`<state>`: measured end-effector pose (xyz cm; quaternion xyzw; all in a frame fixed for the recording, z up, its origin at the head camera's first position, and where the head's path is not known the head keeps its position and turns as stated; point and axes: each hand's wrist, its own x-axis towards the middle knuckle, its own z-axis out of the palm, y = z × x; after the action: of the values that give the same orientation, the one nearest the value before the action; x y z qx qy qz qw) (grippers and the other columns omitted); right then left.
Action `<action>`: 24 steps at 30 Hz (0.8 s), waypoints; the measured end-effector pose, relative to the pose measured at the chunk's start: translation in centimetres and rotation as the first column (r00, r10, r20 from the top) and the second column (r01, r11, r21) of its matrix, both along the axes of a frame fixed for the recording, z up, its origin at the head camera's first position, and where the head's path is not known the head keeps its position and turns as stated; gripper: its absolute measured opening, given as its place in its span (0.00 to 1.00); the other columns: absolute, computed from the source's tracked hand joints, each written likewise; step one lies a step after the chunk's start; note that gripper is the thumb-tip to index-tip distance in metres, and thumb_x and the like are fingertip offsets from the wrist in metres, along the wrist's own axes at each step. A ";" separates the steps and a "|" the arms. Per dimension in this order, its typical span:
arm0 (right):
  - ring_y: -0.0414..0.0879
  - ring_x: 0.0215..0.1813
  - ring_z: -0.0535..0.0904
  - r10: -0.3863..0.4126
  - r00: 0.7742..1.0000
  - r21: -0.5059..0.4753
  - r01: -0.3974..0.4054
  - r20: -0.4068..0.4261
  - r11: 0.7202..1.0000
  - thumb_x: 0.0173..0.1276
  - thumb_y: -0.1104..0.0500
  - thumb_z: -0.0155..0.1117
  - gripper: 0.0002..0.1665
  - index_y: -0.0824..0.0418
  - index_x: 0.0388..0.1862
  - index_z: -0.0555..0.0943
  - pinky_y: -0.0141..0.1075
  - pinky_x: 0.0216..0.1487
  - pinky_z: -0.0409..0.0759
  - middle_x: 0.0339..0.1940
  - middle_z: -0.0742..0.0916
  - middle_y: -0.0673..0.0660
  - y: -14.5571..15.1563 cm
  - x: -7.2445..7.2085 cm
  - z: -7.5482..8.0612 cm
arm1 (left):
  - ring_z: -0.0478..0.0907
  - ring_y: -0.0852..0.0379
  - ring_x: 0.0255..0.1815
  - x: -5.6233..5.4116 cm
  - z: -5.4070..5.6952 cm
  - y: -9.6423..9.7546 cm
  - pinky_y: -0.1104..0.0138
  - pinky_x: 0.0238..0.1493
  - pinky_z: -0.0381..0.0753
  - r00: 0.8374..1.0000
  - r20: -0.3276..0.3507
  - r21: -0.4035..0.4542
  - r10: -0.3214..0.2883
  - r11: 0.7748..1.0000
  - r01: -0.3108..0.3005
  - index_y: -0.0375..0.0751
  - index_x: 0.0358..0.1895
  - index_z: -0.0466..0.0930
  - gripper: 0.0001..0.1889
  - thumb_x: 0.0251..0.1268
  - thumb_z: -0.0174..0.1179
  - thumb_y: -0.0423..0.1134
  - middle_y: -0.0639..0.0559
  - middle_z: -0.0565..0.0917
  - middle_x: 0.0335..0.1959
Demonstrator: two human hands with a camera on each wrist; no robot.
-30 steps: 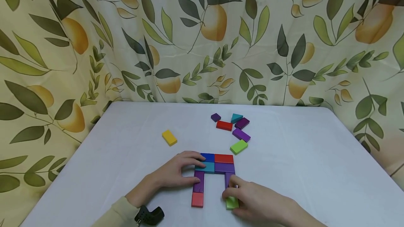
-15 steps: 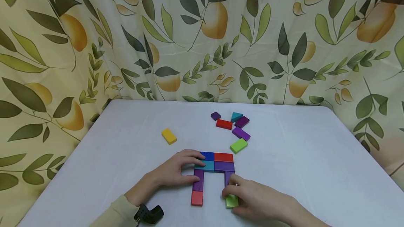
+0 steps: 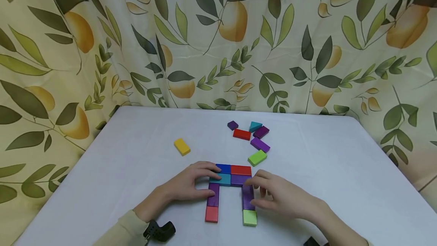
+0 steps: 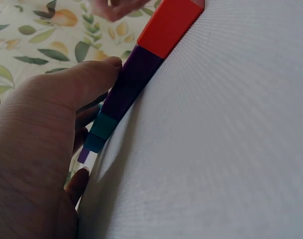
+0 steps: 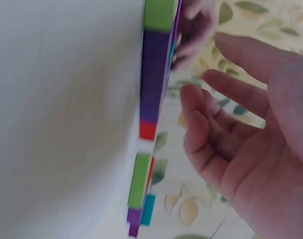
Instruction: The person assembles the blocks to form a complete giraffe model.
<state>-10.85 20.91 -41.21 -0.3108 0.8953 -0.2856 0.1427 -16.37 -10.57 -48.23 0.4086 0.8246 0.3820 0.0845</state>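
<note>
Flat coloured blocks form an arch on the white table. Its top rows are a blue block (image 3: 223,168) beside a red block (image 3: 241,170), above a teal block (image 3: 224,180) and a purple block (image 3: 237,179). The left leg is a purple block (image 3: 213,198) over a coral block (image 3: 211,214); the right leg is a purple block (image 3: 248,202) over a light green block (image 3: 249,218). My left hand (image 3: 184,181) rests its fingers on the blue and teal blocks, thumb at the left leg. My right hand (image 3: 283,196) hovers over the right leg, loosely bent, holding nothing.
Behind the arch lie a light green block (image 3: 257,158), a purple block (image 3: 260,144), a red block (image 3: 241,134), a teal triangle (image 3: 255,126) and dark purple pieces. A yellow block (image 3: 182,147) lies farther left. A patterned curtain (image 3: 218,67) hangs behind the table.
My right hand has let go of the light green block at the foot of the right leg and risen up and away, uncovering that leg. The left hand stays put.
</note>
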 end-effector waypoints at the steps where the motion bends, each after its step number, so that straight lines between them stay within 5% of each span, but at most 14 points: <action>1: 0.37 0.42 0.77 -0.018 0.999 -0.008 0.018 -0.030 1.000 0.68 0.49 0.71 0.24 0.54 0.61 0.81 0.31 0.40 0.82 0.47 0.80 0.47 0.2 -0.4 0.0 | 0.62 0.61 0.73 0.0 0.0 0.0 0.53 0.70 0.67 1.000 -0.002 0.001 -0.002 1.000 0.002 0.57 0.60 0.83 0.21 0.64 0.70 0.49 0.66 0.73 0.67; 6: 0.44 0.46 0.79 -0.119 0.979 -0.031 0.115 -0.165 0.993 0.68 0.55 0.72 0.24 0.58 0.61 0.80 0.33 0.40 0.84 0.50 0.82 0.54 1.0 -2.7 -0.2 | 0.63 0.61 0.72 0.0 0.1 0.0 0.53 0.70 0.67 1.000 -0.002 0.009 -0.007 1.000 0.007 0.56 0.60 0.83 0.20 0.64 0.70 0.48 0.65 0.74 0.67; 15: 0.54 0.49 0.80 -0.263 0.934 0.058 0.284 -0.244 0.957 0.63 0.55 0.75 0.29 0.63 0.61 0.80 0.45 0.47 0.86 0.51 0.80 0.62 1.1 -6.5 -1.1 | 0.63 0.61 0.72 0.0 0.0 0.1 0.54 0.70 0.67 1.000 -0.004 0.011 -0.009 1.000 0.009 0.56 0.60 0.84 0.20 0.64 0.70 0.47 0.66 0.74 0.66; 24: 0.56 0.48 0.76 -0.286 0.933 0.168 0.324 -0.217 0.931 0.61 0.50 0.77 0.27 0.54 0.59 0.83 0.44 0.39 0.85 0.49 0.76 0.63 1.2 -7.0 -1.9 | 0.62 0.62 0.72 -0.1 -0.1 0.0 0.54 0.70 0.67 1.000 -0.015 0.002 -0.007 1.000 0.007 0.57 0.60 0.83 0.20 0.64 0.69 0.47 0.67 0.73 0.67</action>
<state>-17.88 22.12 -43.14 -0.1770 0.9665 -0.1814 0.0414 -16.48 -10.59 -48.37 0.4146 0.8233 0.3796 0.0792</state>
